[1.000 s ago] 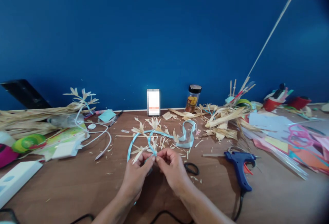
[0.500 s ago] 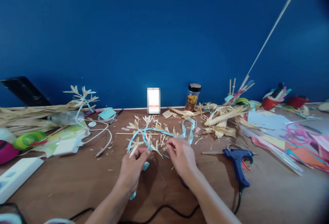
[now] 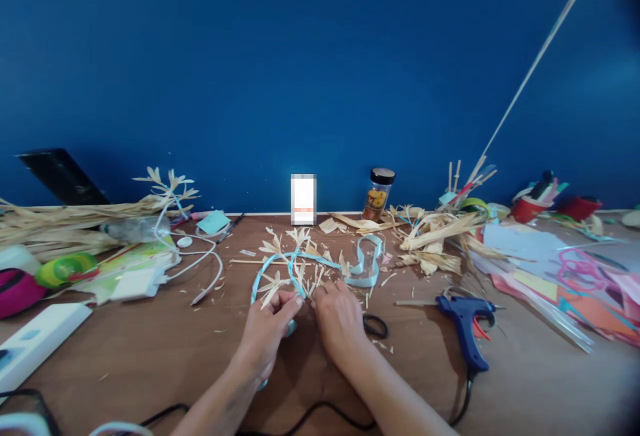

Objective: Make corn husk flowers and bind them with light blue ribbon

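My left hand [image 3: 270,329] pinches a stem wound with light blue ribbon [image 3: 257,279], thumb and forefinger closed on it. Pale dried-husk flowers [image 3: 274,284] branch off this stem around my fingers and lie on the table. My right hand [image 3: 340,316] rests just to the right, back upward. Its fingers curl down beside the husk petals, and whatever lies under the fingertips is hidden. From the stem the ribbon runs right into a loose loop [image 3: 369,281]. Black scissors handles [image 3: 376,326] show beside my right hand.
A blue glue gun [image 3: 465,329] lies to the right, its cord trailing forward. Husk scraps [image 3: 435,236], a lidded jar [image 3: 379,195] and a thin stick [image 3: 245,261] are farther back. White cables [image 3: 220,269] and a power strip [image 3: 45,343] occupy the left.
My right hand has moved left and down, close to my left hand, with its fingers now turned downward. The scissors handle has come into sight. The camera view has shifted slightly.
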`<state>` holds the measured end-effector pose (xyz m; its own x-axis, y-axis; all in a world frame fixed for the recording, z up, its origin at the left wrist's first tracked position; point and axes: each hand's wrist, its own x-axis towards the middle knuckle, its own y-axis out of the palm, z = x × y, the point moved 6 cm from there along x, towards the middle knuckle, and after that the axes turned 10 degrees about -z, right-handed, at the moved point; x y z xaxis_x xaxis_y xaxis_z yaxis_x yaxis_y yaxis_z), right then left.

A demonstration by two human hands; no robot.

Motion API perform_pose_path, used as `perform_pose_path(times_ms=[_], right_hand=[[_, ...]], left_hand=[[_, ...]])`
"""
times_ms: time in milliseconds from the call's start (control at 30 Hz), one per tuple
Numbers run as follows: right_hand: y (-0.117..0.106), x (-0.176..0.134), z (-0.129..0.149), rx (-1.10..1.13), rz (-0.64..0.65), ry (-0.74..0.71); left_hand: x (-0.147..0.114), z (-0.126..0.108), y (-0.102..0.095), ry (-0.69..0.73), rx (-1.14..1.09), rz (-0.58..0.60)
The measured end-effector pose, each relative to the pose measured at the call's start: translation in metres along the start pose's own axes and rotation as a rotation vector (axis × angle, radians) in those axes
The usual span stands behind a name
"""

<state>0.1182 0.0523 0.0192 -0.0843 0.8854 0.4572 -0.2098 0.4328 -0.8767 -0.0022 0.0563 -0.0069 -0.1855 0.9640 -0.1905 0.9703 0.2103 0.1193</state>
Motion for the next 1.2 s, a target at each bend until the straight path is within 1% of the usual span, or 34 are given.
perform_pose_path(times_ms=[67,133,200,267,367,500,567,633,700,800,833,867,900,933,1033,1100,1200], right_hand=[[-0.001,0.0,-0.003,0.007,-0.005,0.019],[-0.005,0.001,-0.01,0.067,-0.042,0.073],[-0.011,0.003,-0.019,0.225,-0.101,0.153],[-0.015,0.004,-0.027,0.444,-0.15,0.239],[-0.019,0.005,-0.03,0.708,-0.182,0.322],[-0.015,0.003,-0.03,0.907,-0.194,0.413],[-0.011,0.002,-0.034,0.981,-0.194,0.483],[-0.008,0.002,-0.042,1.072,-0.223,0.558],[-0.01,0.002,-0.055,1.176,-0.317,0.656],[-0.018,0.0,-0.073,1.307,-0.527,0.801],[-0.02,0.0,-0.075,1.335,-0.568,0.818],[-0.02,0.0,-0.074,1.355,-0.575,0.819],[-0.02,0.0,-0.07,1.374,-0.545,0.807],[-0.017,0.001,-0.063,1.397,-0.486,0.792],[-0.005,-0.001,-0.037,1.493,-0.245,0.768],[0.002,-0.004,-0.022,1.519,-0.115,0.755],[0.007,-0.007,-0.007,1.546,0.033,0.71]], left_hand=[[0.001,0.0,0.0,0.003,-0.003,-0.004],[0.001,0.0,-0.001,0.011,-0.004,-0.02],[0.002,-0.001,-0.003,0.014,-0.004,-0.051],[0.002,-0.001,-0.005,0.011,-0.005,-0.079],[0.003,-0.001,-0.007,0.011,-0.002,-0.108],[0.004,0.0,-0.009,0.023,0.013,-0.135],[0.005,0.0,-0.011,0.016,0.005,-0.154],[0.005,-0.002,-0.013,0.009,-0.006,-0.177],[0.005,-0.003,-0.016,0.009,-0.01,-0.204],[0.006,-0.004,-0.018,0.012,-0.012,-0.216],[0.006,-0.003,-0.017,0.017,-0.01,-0.211],[0.006,-0.003,-0.017,0.024,-0.007,-0.202],[0.005,-0.003,-0.016,0.033,-0.001,-0.192],[0.005,-0.003,-0.014,0.043,0.008,-0.184],[0.002,-0.004,-0.011,0.068,0.044,-0.157],[0.0,-0.006,-0.009,0.085,0.068,-0.142],[-0.001,-0.008,-0.006,0.134,0.091,-0.098]])
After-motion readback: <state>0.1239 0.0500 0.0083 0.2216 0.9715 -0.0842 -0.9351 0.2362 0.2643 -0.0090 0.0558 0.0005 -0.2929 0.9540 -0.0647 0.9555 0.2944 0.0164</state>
